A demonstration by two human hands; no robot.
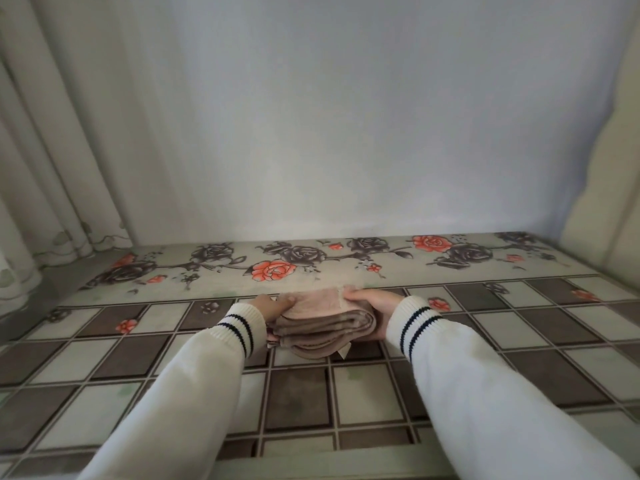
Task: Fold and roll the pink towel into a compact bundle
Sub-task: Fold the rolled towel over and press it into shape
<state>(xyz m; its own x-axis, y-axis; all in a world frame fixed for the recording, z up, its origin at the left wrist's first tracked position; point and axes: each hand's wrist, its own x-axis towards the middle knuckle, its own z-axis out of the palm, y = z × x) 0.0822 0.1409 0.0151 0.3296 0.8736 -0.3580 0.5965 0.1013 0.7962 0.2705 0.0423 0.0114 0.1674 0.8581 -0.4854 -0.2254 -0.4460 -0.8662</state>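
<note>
The pink towel [318, 323] lies on the table as a thick folded stack, its layered edges facing me. My left hand [273, 304] grips its left end, thumb on top and fingers tucked under the stack. My right hand [372, 308] grips the right end, thumb pinching the top far corner and palm against the rounded fold. Both arms wear white sleeves with dark-striped cuffs.
The table [138, 358] wears a cloth with brown and pale squares and a rose border along the far edge. A plain wall rises right behind it. A pale curtain [41, 168] hangs at the left, and a cream surface [609, 168] stands at the right.
</note>
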